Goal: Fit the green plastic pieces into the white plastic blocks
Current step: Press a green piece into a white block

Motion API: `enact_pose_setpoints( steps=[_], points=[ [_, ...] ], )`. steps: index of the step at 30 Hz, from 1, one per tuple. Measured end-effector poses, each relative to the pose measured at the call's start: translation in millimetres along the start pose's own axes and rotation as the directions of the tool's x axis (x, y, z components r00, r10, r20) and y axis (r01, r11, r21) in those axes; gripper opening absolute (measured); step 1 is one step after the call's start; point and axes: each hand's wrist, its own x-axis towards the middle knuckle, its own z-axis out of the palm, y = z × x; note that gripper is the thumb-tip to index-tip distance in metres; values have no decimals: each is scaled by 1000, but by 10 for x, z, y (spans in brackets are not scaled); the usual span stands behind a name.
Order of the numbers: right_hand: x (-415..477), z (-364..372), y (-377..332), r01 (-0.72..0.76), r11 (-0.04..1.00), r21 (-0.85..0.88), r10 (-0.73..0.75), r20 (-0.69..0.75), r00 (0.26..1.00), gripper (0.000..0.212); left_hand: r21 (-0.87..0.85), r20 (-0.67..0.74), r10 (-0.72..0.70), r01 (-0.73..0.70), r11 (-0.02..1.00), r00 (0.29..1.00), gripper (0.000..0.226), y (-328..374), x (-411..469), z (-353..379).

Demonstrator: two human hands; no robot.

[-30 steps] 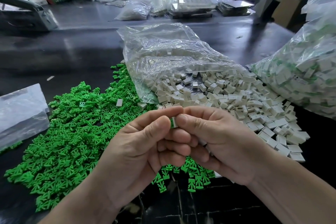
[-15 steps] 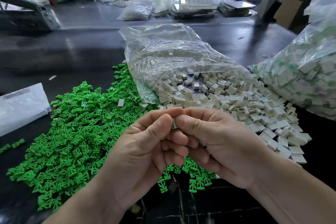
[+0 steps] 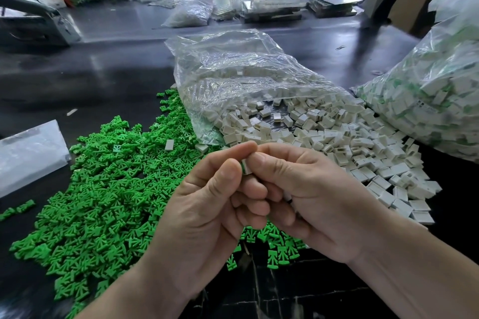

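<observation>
While both hands meet above the near part of the dark tabletop (image 3: 90,77), the left hand (image 3: 207,204) and the right hand (image 3: 311,204) each keep a narrow grip, thumb and forefinger pinching one white block (image 3: 248,168) between them. A sliver of a green piece (image 3: 243,164) shows at its left edge. The green heap (image 3: 103,189) spreads left of the hands. Loose white blocks (image 3: 337,142) spill from a clear bag (image 3: 233,72) beyond them, and a fuller bag (image 3: 440,90) of white-and-green parts stands far right.
</observation>
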Motion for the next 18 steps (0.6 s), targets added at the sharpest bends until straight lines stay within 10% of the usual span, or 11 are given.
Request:
enact_pose_setpoints(
  steps=[18],
  points=[
    [-1, 47, 58, 58, 998, 4, -57, -77, 995, 17, -25, -39, -25, 25, 999, 999, 29, 20, -18, 38]
  ],
)
